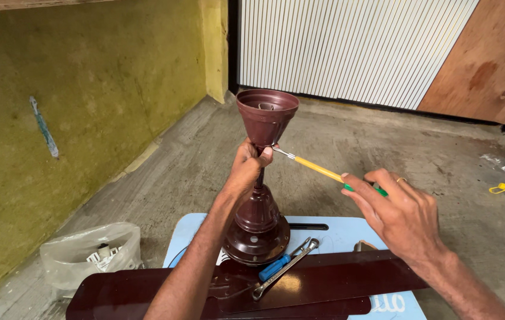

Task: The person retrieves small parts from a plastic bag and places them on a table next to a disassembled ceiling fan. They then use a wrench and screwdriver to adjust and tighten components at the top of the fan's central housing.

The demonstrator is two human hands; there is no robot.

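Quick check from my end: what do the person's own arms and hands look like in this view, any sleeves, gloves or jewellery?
Both forearms are bare as far as the frame shows: no sleeves, no gloves, no watch or wristband. The left hand carries nothing on its visible fingers. The right hand wears a thin gold-coloured ring on one finger. No tape, bandage or marking shows on either arm.

The left hand (246, 169) hides the dark rod beneath the maroon metal fan canopy cup (267, 116); the long maroon fan blades (335, 278) run off the bottom edge.
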